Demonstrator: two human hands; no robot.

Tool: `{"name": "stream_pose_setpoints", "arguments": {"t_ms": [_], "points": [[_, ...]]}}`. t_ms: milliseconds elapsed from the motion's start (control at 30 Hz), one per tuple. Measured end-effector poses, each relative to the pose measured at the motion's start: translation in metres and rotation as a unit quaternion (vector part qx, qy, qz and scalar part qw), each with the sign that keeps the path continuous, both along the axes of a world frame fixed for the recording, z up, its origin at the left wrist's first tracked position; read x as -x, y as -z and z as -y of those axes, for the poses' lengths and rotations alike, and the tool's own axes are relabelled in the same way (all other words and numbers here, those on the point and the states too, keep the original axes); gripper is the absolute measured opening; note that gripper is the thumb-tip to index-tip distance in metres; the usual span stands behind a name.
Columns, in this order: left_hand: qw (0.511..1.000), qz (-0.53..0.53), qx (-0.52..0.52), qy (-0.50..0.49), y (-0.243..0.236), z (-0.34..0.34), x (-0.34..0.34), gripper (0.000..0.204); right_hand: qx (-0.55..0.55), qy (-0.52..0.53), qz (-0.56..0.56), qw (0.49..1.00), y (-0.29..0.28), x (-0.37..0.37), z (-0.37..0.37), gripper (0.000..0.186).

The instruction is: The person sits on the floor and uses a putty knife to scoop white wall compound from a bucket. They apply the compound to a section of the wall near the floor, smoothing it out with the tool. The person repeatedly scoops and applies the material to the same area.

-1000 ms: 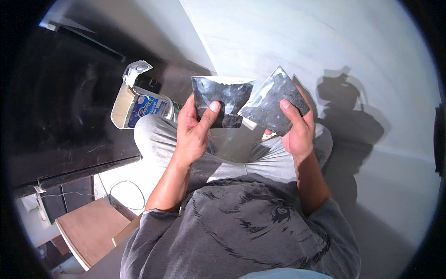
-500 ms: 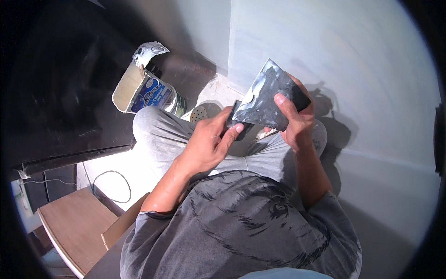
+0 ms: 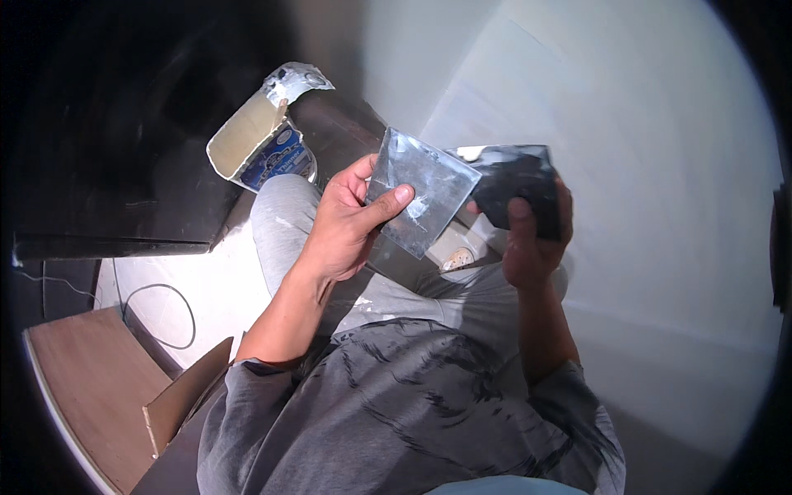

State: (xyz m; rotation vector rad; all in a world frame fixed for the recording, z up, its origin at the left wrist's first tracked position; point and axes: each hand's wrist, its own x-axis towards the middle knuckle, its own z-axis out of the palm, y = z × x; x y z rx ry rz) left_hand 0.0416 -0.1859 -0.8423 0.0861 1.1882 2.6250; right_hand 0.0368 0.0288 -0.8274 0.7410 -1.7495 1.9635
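My left hand (image 3: 338,227) is closed on a square, grey putty spreader (image 3: 437,173) smeared with thin white paste. Its thumb presses on the face and the fingers are behind. My right hand (image 3: 536,256) grips a darker, black putty spreader (image 3: 507,173), with its thumb on the near face and a dab of white paste (image 3: 469,153) along the far left edge. The right end of the left spreader overlaps the black one in view; whether they touch I cannot tell. Both are held over my lap, in front of the bent legs (image 3: 285,214).
A cut-open container (image 3: 239,140) with a blue label and a white-smeared flap (image 3: 297,80) stands at the far left. A pale wall (image 3: 643,165) rises on the right. Brown boards (image 3: 99,388) and a looped cable (image 3: 194,318) lie at the lower left.
My left hand has turned and lifted its spreader, so the flat face now shows. The black spreader in my right hand has tilted round and moved slightly right. The view has shifted.
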Motion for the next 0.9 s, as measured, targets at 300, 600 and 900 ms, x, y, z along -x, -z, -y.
{"name": "stream_pose_setpoints", "arguments": {"t_ms": [300, 600, 900], "points": [[0.975, -0.019, 0.059, -0.212, -0.007, 0.077, 0.014, 0.03, -0.394, -0.088, 0.157, 0.901, -0.024, 0.051, 0.051, 0.031], [0.887, 0.018, 0.245, -0.391, 0.023, 0.15, 0.007, 0.029, -0.447, -0.035, -0.184, 0.875, 0.011, 0.088, 0.19, 0.053], [0.889, 0.069, 0.287, -0.35, 0.041, 0.188, -0.003, 0.027, -0.47, -0.063, -0.083, 0.877, 0.049, 0.113, 0.247, 0.033]]}}
